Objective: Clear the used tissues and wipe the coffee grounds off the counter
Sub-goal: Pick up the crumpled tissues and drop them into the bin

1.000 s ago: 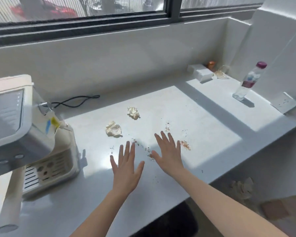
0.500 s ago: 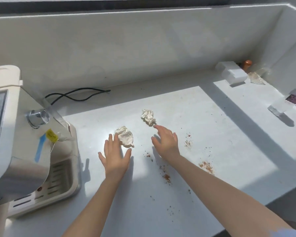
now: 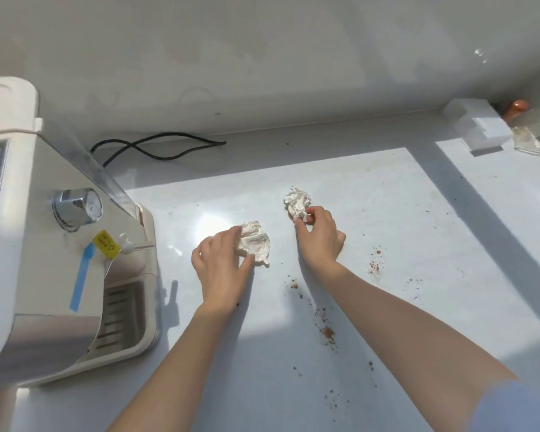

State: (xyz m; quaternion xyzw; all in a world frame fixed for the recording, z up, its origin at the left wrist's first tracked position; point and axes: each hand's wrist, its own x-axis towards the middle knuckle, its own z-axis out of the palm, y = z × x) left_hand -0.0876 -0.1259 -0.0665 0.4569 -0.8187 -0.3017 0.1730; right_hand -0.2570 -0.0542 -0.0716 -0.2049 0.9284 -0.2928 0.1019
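Note:
Two crumpled off-white tissues lie on the white counter (image 3: 387, 198). My left hand (image 3: 220, 260) curls around the nearer tissue (image 3: 256, 241), fingers over its left side and thumb below it. My right hand (image 3: 320, 235) pinches the lower edge of the farther tissue (image 3: 297, 199) between thumb and fingertips. Both tissues still rest on the counter. Brown coffee grounds (image 3: 328, 332) are scattered in a trail below and right of my hands, with another patch of grounds (image 3: 374, 265) further right.
A beige coffee machine (image 3: 44, 260) with a drip tray stands at the left edge. Its black cable (image 3: 156, 148) loops along the back wall. White foam blocks (image 3: 477, 126) and a clear wrapper (image 3: 527, 141) sit at the back right corner.
Both hands moved forward from the grounds to the tissues and closed on them, left on the nearer, right on the farther. The view tilted down and closer.

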